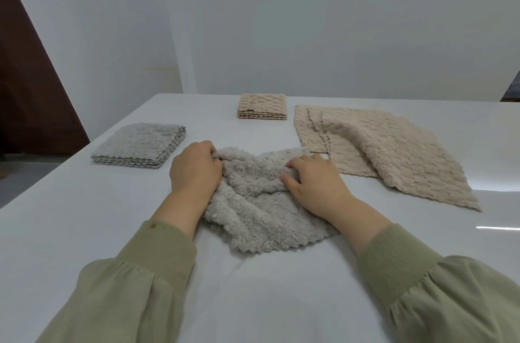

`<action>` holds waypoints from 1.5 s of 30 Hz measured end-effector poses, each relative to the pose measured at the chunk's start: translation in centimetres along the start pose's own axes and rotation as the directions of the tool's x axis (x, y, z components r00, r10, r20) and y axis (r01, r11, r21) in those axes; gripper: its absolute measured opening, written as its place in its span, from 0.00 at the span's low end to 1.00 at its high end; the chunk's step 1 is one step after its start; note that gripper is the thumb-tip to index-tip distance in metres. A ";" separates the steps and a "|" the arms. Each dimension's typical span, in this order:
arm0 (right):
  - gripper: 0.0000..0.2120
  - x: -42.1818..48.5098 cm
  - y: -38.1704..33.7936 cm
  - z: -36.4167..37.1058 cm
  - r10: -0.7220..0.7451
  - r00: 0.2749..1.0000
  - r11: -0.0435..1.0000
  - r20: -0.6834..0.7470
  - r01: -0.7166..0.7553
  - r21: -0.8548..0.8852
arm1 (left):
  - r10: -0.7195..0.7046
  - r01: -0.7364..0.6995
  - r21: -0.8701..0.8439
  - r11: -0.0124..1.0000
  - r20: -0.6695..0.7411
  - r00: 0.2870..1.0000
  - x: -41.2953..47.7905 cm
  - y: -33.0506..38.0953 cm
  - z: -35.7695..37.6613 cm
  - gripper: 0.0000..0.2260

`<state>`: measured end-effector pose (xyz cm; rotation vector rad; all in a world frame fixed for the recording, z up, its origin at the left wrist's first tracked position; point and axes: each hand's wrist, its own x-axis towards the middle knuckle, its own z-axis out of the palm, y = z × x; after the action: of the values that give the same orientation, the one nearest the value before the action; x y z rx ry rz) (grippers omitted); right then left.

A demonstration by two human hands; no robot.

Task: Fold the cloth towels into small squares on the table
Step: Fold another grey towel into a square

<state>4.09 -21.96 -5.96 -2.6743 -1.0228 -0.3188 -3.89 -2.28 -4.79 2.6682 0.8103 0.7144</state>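
— Hands first: both are sunk into that grey towel [261,202]. The left hand [194,171] bunches its ten o'clock corner, and the right hand [315,182] is curled into the two o'clock side. Fingers are clamped on the pile at each end.
— And the towel itself?
— Crumpled on the desk [84,230] at six o'clock, right in front of the person. Nowhere near a square, I'd say.
— So what would do it well?
— Draw the hands apart so the far edge goes taut, lay it flat, smooth out the ridges, then bring edge to edge. Fluffy stuff like that likely puffs back up, so press each crease down.
— Anything crowding them?
— Loose beige towels [380,151] sprawl at two o'clock, overlapping one another. Their near edge lies just beside the right hand, perhaps touching the grey one. Spreading out could snag them. A folded grey stack [140,145] sits at ten o'clock and a folded beige stack [262,110] at twelve, both apart from the work.
— Room on the left, then.
— Yes, I'd shift toward seven o'clock.
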 end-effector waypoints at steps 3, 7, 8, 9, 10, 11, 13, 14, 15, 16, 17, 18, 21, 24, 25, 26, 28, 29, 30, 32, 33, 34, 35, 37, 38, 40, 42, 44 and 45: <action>0.21 0.6 0.7 0.4 0.049 0.998 0.996 -0.050 -0.045 0.074 | 0.136 -0.135 -0.011 0.991 0.053 0.989 0.0 0.4 0.0 0.18; 0.24 2.3 3.0 1.0 0.130 0.988 0.989 0.077 -0.135 0.062 | 0.395 -0.383 -0.096 0.919 0.263 0.880 -1.7 3.3 0.0 0.24; 0.24 2.7 3.6 1.1 0.142 0.982 0.988 0.129 -0.148 0.040 | 0.424 -0.421 -0.088 0.903 0.349 0.836 -2.2 3.9 0.3 0.26; 0.25 3.1 4.2 1.2 0.148 0.974 0.988 0.169 -0.153 0.015 | 0.427 -0.451 -0.057 0.891 0.443 0.788 -2.7 4.2 0.7 0.28; 0.25 3.5 4.6 1.2 0.154 0.968 0.988 0.198 -0.156 -0.007 | 0.410 -0.475 -0.016 0.880 0.531 0.742 -3.0 4.4 1.1 0.29; 0.26 3.8 5.0 1.3 0.162 0.964 0.987 0.213 -0.161 -0.026 | 0.385 -0.488 0.018 0.872 0.590 0.709 -3.2 4.5 1.5 0.31; 0.27 4.5 5.9 1.4 0.207 0.956 0.978 0.207 -0.201 -0.051 | 0.364 -0.485 0.036 0.874 0.613 0.701 -3.0 4.3 1.9 0.32; 0.27 4.8 6.3 1.4 0.247 0.949 0.969 0.197 -0.239 -0.061 | 0.365 -0.480 0.033 0.877 0.603 0.709 -2.8 4.1 2.0 0.32; 0.28 5.1 6.8 1.5 0.292 0.938 0.956 0.186 -0.283 -0.073 | 0.362 -0.472 0.035 0.881 0.593 0.719 -2.7 4.1 2.1 0.32; 0.28 5.3 7.3 1.6 0.336 0.924 0.942 0.180 -0.326 -0.086 | 0.353 -0.460 0.042 0.887 0.581 0.733 -2.7 4.0 2.2 0.31; 0.28 5.5 7.5 1.7 0.370 0.913 0.929 0.173 -0.357 -0.102 | 0.338 -0.443 0.052 0.895 0.569 0.750 -2.7 4.0 2.3 0.31; 0.28 5.5 7.7 1.8 0.388 0.907 0.921 0.162 -0.374 -0.110 | 0.320 -0.426 0.064 0.903 0.562 0.763 -2.6 4.0 2.3 0.31; 0.25 5.3 7.0 1.5 0.370 0.929 0.926 0.027 -0.366 -0.093 | 0.332 -0.420 0.052 0.906 0.526 0.783 -2.6 4.1 2.2 0.30; 0.22 4.4 4.8 0.3 0.263 0.944 0.963 -0.200 -0.271 -0.011 | 0.360 -0.313 -0.182 0.932 0.367 0.858 -2.3 4.2 1.8 0.27; 0.22 4.0 3.8 -0.1 0.203 0.954 0.979 -0.220 -0.203 0.022 | 0.318 -0.239 -0.273 0.932 0.298 0.900 -2.0 4.1 1.7 0.24; 0.22 3.6 2.8 -0.1 0.133 0.972 0.991 -0.195 -0.126 0.045 | 0.255 -0.170 -0.329 0.929 0.235 0.938 -1.7 3.8 1.5 0.22; 0.22 2.7 1.1 0.4 0.028 0.999 0.998 -0.043 -0.026 0.056 | 0.150 -0.103 -0.265 0.959 0.163 0.975 -1.0 2.9 1.4 0.18; 0.22 2.3 0.6 0.8 0.010 0.998 0.999 0.058 -0.013 0.044 | 0.126 -0.096 -0.188 0.978 0.160 0.979 -0.7 2.4 1.4 0.17; 0.22 2.0 0.3 1.1 0.011 0.991 0.999 0.135 -0.015 0.028 | 0.115 -0.095 -0.115 0.989 0.181 0.977 -0.5 2.0 1.4 0.17; 0.21 1.8 0.3 1.2 0.038 0.986 0.999 0.163 -0.039 0.001 | 0.107 -0.111 -0.001 0.994 0.264 0.959 -0.4 1.3 1.8 0.20; 0.21 1.8 0.3 1.0 0.057 0.988 0.998 0.144 -0.054 -0.022 | 0.107 -0.125 0.042 0.991 0.299 0.948 -0.2 1.1 2.0 0.22; 0.22 1.8 0.3 0.7 0.074 0.990 0.996 0.123 -0.067 -0.058 | 0.106 -0.136 0.072 0.988 0.322 0.941 0.0 0.8 2.2 0.23; 0.22 1.8 0.3 0.5 0.091 0.990 0.991 0.104 -0.080 -0.108 | 0.102 -0.141 0.092 0.986 0.339 0.935 0.2 0.6 2.5 0.24; 0.23 1.8 0.0 0.1 0.125 0.990 0.972 0.061 -0.110 -0.208 | 0.075 -0.135 0.131 0.982 0.384 0.920 0.6 0.4 2.9 0.26; 0.24 1.8 -0.2 -0.1 0.137 0.990 0.963 0.046 -0.122 -0.240 | 0.057 -0.129 0.150 0.980 0.410 0.910 0.7 0.4 2.9 0.27; 0.25 1.7 -0.6 -0.2 0.131 0.991 0.958 0.037 -0.117 -0.260 | 0.042 -0.133 0.175 0.976 0.445 0.894 0.8 0.5 2.9 0.28; 0.23 1.6 -0.6 0.1 0.091 0.994 0.973 0.065 -0.075 -0.218 | 0.061 -0.159 0.181 0.970 0.455 0.889 0.9 0.6 2.9 0.28; 0.22 1.9 -0.1 0.7 0.067 0.991 0.988 0.116 -0.049 -0.149 | 0.117 -0.198 0.140 0.970 0.446 0.887 0.9 0.6 2.9 0.27; 0.23 2.3 0.2 1.0 0.082 0.987 0.990 0.136 -0.065 -0.123 | 0.167 -0.213 0.064 0.975 0.423 0.891 1.0 0.6 2.9 0.25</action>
<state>6.01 -20.40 -6.26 -2.8684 -0.9695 -0.1827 -1.39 -2.48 -6.61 2.8722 0.4891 0.1214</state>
